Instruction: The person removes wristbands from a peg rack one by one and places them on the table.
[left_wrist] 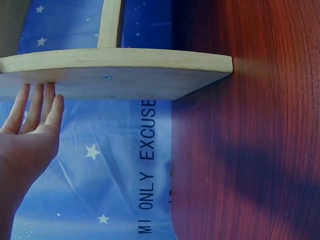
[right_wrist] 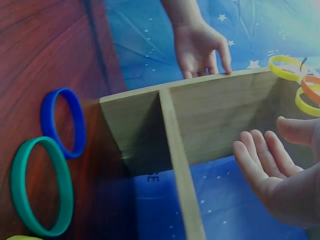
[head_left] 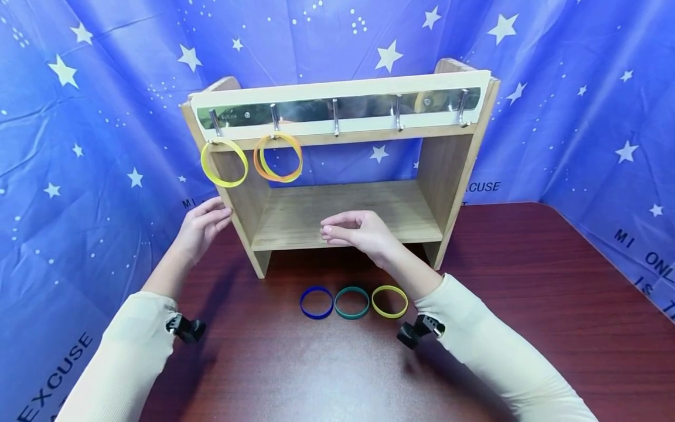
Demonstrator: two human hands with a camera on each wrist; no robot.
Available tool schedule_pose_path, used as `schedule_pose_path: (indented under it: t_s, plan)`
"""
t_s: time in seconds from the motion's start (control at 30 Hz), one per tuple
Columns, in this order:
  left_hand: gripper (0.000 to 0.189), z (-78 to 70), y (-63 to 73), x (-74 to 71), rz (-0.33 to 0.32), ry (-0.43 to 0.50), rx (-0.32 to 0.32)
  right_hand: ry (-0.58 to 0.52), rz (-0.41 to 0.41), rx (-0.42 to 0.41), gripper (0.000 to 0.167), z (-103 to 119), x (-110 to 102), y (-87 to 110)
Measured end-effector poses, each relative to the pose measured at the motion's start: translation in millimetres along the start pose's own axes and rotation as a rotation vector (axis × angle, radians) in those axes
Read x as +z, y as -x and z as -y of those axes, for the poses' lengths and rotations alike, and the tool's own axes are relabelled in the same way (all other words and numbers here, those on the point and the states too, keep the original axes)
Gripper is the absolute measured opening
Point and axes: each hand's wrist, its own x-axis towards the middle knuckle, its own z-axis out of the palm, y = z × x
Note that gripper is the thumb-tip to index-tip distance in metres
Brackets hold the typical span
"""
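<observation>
My left hand (head_left: 203, 225) rests its fingertips against the outer left side panel of a wooden rack (head_left: 337, 214); the left wrist view shows the straight fingers (left_wrist: 37, 107) on that panel. In front of the rack's shelf my right hand (head_left: 364, 231) hovers with nothing in it, thumb and fingers apart and slightly bent. A yellow wristband (head_left: 204, 166) hangs on the far-left hook. On the second hook hang an orange wristband (head_left: 257, 161) and another yellow one, overlapping. Below the right hand, a blue wristband (head_left: 302, 308), a green wristband (head_left: 336, 305) and a yellow wristband (head_left: 374, 303) lie in a row.
A metal hook strip (head_left: 364, 110) runs along the rack's top bar; its middle and two right hooks carry no bands. The rack stands on a dark red wooden table (head_left: 337, 369). Behind and beside it hangs a blue star-patterned cloth (head_left: 337, 35).
</observation>
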Motion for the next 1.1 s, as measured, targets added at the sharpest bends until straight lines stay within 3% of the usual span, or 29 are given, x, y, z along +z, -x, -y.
schedule_pose_path:
  t_s: [0.33,0.6,1.1]
  plan:
    - [0.038,-0.5,-2.5,1.1,0.000,-0.014,-0.009,-0.046,-0.021,-0.055,0.030,22,8,-0.6]
    - [0.038,2.2,5.5,0.7,-0.005,-0.041,-0.034,-0.062,-0.049,-0.103,0.029,27,19,-0.2]
    - [0.038,1.2,2.2,0.0,0.004,-0.024,-0.009,-0.107,-0.079,-0.189,0.032,54,29,-4.5]
